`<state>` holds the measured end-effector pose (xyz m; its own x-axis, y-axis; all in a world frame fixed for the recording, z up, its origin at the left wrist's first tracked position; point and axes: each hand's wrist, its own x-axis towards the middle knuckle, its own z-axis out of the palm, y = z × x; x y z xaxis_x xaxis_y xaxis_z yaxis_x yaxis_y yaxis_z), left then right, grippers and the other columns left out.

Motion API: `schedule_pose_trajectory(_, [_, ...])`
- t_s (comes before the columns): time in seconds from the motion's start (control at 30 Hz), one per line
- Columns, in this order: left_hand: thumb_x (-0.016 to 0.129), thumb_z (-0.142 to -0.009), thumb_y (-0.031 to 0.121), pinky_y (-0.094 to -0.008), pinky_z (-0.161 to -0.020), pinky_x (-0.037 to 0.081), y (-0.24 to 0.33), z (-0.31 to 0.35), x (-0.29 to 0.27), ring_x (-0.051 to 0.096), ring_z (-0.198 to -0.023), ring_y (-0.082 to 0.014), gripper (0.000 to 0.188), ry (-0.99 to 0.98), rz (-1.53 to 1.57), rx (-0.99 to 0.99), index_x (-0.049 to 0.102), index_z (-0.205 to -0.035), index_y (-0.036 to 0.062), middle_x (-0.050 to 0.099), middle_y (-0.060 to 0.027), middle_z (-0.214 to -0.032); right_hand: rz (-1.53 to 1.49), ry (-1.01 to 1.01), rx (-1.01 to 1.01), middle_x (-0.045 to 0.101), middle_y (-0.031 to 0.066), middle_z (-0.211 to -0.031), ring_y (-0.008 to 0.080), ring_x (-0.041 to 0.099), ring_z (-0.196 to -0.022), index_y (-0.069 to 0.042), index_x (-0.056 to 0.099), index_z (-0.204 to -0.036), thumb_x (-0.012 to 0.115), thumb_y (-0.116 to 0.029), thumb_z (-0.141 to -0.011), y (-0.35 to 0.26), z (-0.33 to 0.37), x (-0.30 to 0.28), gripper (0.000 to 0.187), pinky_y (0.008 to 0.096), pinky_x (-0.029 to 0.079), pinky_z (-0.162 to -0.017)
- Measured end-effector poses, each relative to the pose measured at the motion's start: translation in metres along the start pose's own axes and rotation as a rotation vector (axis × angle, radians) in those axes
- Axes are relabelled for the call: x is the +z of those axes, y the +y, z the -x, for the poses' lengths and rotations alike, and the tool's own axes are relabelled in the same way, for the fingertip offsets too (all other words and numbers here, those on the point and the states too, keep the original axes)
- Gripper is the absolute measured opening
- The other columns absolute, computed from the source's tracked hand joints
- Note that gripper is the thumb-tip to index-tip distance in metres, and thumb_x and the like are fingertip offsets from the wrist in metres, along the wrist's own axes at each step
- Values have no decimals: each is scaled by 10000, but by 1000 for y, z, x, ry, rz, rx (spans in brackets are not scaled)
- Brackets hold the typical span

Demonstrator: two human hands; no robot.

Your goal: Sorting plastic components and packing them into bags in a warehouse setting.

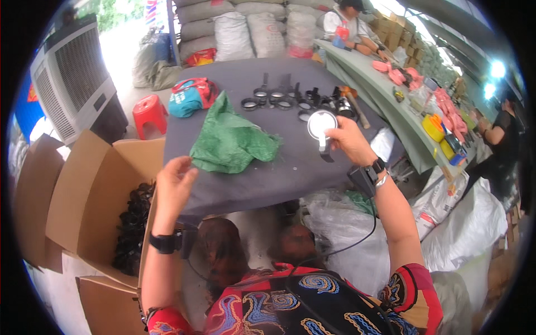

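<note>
My right hand (350,137) grips a round, white-faced disc (322,124) with a rim and a short stem, holding it up above the table. What exactly the disc is I cannot tell. Over the table's near left edge, my left hand (176,181) is raised with nothing in it, its fingers loosely bent and apart. Several black rings with stems (249,104) lie together on the far part of the grey-covered table (251,187). Between my hands and farther back spreads a crumpled green woven cloth (230,139). A tool with a wooden handle (359,110) lies beside the black pieces.
An open cardboard box (92,206) with black parts (134,226) stands at left. A teal and red bundle (192,96) is on the table; a red stool (149,116) and air cooler (72,78) stand beyond. Two people work along the long side table (363,78). White sacks (469,223) lie right.
</note>
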<state>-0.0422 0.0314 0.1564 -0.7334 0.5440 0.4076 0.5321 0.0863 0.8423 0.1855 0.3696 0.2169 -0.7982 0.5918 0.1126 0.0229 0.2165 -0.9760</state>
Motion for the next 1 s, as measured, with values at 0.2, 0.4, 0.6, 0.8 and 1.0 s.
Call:
schedule_pose_trajectory(0.2, [683, -742, 167, -377, -715, 486, -1, -22, 28, 618, -812, -314, 331, 59, -333, 225, 604, -1010, -8, 629, -172, -872, 797, 106, -272, 605, 149, -728, 293, 603, -649, 2, 533, -806, 729, -187, -675, 84, -22, 26, 302, 394, 465, -613])
schedule_pose_trajectory(0.4, [662, -784, 325, -375, -625, 491, 28, -110, 67, 644, -693, -316, 406, -17, -371, -232, 619, -943, -46, 634, -200, -725, 872, 51, -99, 617, 180, -779, 351, 604, -772, 7, 540, -813, 709, -167, -678, 104, -12, 49, 277, 427, 459, -688])
schedule_pose_trajectory(0.6, [634, -764, 208, -323, -525, 459, -45, -139, 96, 596, -575, -207, 258, -33, 75, -472, 609, -806, -46, 600, -100, -664, 782, -7, -279, 611, 103, -768, 272, 576, -701, 1, 584, -812, 686, -101, -700, 127, -17, 41, 183, 363, 460, -653])
schedule_pose_trajectory(0.8, [579, -731, 81, -289, -671, 432, -3, -108, 101, 548, -900, -206, 210, -78, 411, -554, 571, -934, 29, 590, -103, -889, -409, -201, -116, 617, 45, -930, 125, 591, -786, 12, 571, -1034, 577, -95, -814, 27, -25, 42, 245, 250, 468, -689])
schedule_pose_trajectory(1.0, [524, -726, 75, -346, -737, 491, -4, -95, 82, 590, -808, -232, 178, -244, 994, -553, 564, -875, -14, 594, -107, -864, -612, -564, 94, 636, 70, -876, 159, 619, -733, 24, 590, -992, 579, -54, -811, 30, -83, 119, 197, 310, 515, -649])
